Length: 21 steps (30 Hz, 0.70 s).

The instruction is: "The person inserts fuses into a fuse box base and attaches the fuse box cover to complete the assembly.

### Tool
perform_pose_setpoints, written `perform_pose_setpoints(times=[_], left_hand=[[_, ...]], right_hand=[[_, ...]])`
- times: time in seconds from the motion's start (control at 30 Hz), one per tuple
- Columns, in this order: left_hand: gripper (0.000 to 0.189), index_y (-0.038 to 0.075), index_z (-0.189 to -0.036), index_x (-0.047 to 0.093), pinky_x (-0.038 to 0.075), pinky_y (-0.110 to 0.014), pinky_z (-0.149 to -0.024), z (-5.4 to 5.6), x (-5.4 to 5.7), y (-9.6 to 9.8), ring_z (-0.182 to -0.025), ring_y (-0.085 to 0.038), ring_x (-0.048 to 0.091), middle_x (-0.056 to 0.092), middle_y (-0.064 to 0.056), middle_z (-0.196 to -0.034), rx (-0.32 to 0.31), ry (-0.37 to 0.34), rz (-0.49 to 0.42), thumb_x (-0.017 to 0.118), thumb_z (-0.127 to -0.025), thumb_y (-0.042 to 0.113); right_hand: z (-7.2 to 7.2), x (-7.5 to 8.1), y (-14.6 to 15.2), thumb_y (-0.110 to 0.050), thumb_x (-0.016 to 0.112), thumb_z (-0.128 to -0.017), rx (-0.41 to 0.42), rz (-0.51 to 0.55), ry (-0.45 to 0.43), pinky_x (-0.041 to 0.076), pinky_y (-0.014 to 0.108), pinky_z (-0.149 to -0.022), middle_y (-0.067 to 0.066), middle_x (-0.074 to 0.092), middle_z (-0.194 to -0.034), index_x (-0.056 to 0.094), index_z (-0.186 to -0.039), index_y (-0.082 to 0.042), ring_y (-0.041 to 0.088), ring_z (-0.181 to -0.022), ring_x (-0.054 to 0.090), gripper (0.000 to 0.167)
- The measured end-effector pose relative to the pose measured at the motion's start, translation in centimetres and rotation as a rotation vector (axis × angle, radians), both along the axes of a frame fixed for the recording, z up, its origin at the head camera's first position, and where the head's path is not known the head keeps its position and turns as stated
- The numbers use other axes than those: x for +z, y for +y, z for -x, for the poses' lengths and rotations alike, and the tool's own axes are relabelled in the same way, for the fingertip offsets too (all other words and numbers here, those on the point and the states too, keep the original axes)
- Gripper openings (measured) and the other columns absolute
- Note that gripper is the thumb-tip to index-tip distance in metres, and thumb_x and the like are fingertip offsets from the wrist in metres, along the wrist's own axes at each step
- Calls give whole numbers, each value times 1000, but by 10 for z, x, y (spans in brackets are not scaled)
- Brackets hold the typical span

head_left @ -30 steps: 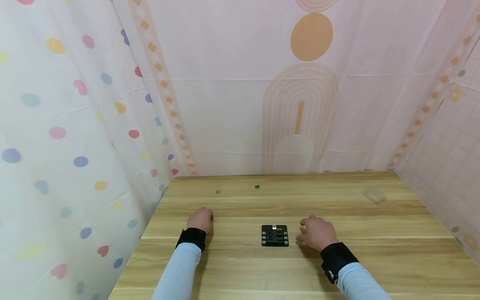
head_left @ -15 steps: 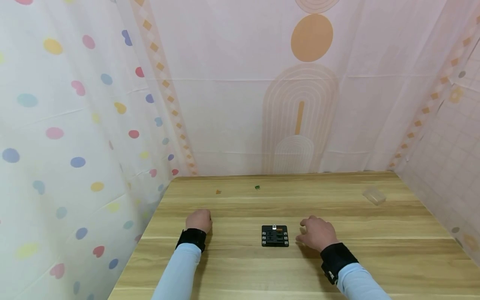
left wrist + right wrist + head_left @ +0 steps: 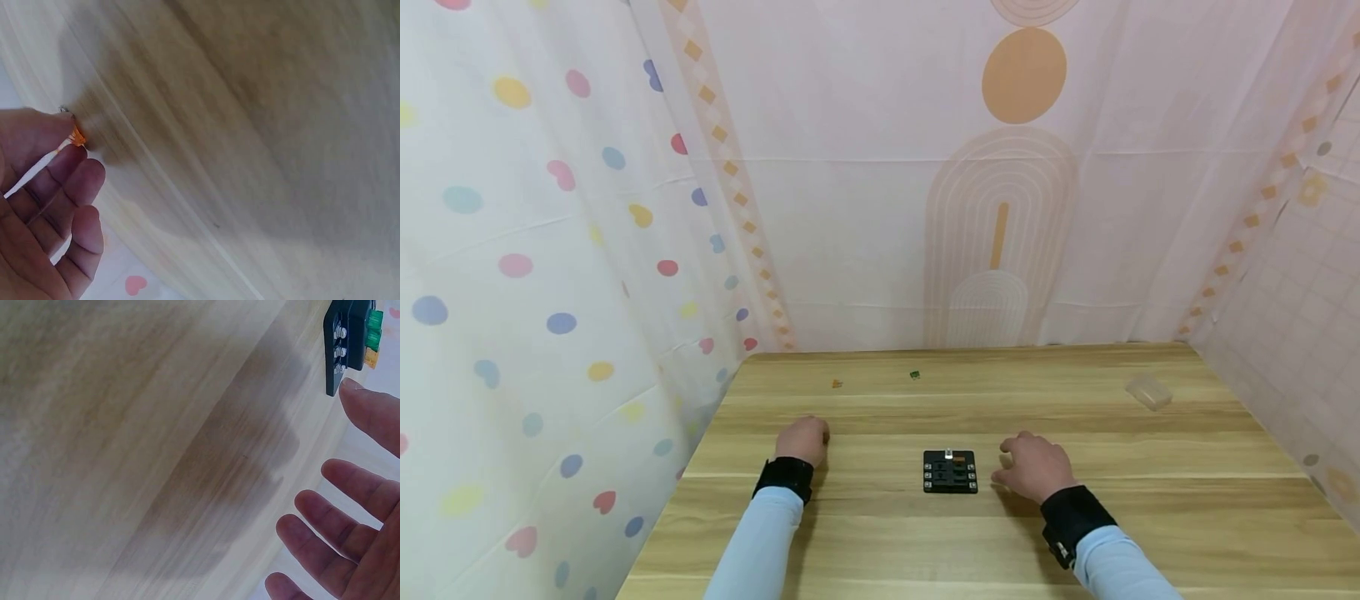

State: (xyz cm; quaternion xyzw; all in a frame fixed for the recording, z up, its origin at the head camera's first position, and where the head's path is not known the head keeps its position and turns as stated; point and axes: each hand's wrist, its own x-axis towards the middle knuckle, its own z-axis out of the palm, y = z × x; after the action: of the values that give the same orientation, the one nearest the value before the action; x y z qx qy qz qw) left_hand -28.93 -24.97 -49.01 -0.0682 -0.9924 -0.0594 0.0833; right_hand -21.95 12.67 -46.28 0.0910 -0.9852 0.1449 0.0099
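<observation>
A black fuse box [image 3: 951, 483] lies flat on the table between the hands, with small screws along both sides. From the right wrist, green pieces [image 3: 374, 330] and an orange one show on top of it. My left hand [image 3: 802, 442] is left of the box, back of the hand up. In the left wrist view its thumb and index finger pinch an orange blade fuse [image 3: 76, 136], with a bit of metal showing past the thumb; the head view hides this fuse. My right hand [image 3: 1037, 467], at the box's right, holds nothing; its fingers are spread and relaxed, thumb tip near the box's edge.
Toward the back of the wooden table [image 3: 880, 542] lie a small orange fuse [image 3: 837, 383] and a small green fuse [image 3: 914, 375]. A clear plastic cover [image 3: 1148, 392] lies at the back right. Patterned curtains [image 3: 850, 208] hang behind and beside the table.
My left hand has shifted a little, first left and then back to the right. The right hand, the fuse box and the pieces on the table stay where they were.
</observation>
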Motion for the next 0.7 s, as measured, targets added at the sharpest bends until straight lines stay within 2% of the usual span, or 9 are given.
perform_pose_setpoints(times=[0.07, 0.17, 0.3, 0.57, 0.7], left_hand=[[13, 9, -71, 68, 51, -39, -58, 0, -1, 0, -65, -21, 60, 63, -4, -70, 33, -6, -14, 72, -81, 2], [25, 9, -61, 60, 46, -36, -49, -1, -1, -1, -55, -17, 53, 55, -1, -59, 86, -25, -39, 72, -82, 10], [37, 11, -52, 51, 40, -32, -44, -3, 1, -1, -49, -14, 45, 47, 1, -52, 115, -42, -51, 73, -82, 13], [22, 6, -61, 65, 48, -37, -49, -6, 8, 3, -53, -17, 53, 57, -4, -58, 91, -10, -18, 70, -83, 4], [20, 5, -63, 67, 49, -38, -50, -8, 12, 5, -54, -18, 55, 59, -5, -60, 74, -2, -4, 71, -83, 2]], right_hand=[[0, 0, 0, -32, 85, -76, 3, -1, 3, 52, 53, -76, 16, 67, -108, 73, -109, -5, 34, -94, 65, 44], [0, -1, 1, -32, 84, -76, 6, -3, 7, 52, 53, -77, 16, 67, -108, 73, -109, -5, 34, -94, 65, 44], [0, -1, 1, -32, 84, -76, 6, -4, 6, 52, 53, -77, 16, 67, -107, 73, -109, -5, 34, -94, 65, 43], [0, -1, 1, -33, 84, -77, 7, -7, 3, 52, 53, -76, 17, 67, -108, 73, -109, -5, 34, -95, 65, 44], [1, -3, 2, -33, 84, -77, 9, -14, 5, 52, 53, -76, 17, 67, -108, 73, -109, -5, 34, -94, 65, 44]])
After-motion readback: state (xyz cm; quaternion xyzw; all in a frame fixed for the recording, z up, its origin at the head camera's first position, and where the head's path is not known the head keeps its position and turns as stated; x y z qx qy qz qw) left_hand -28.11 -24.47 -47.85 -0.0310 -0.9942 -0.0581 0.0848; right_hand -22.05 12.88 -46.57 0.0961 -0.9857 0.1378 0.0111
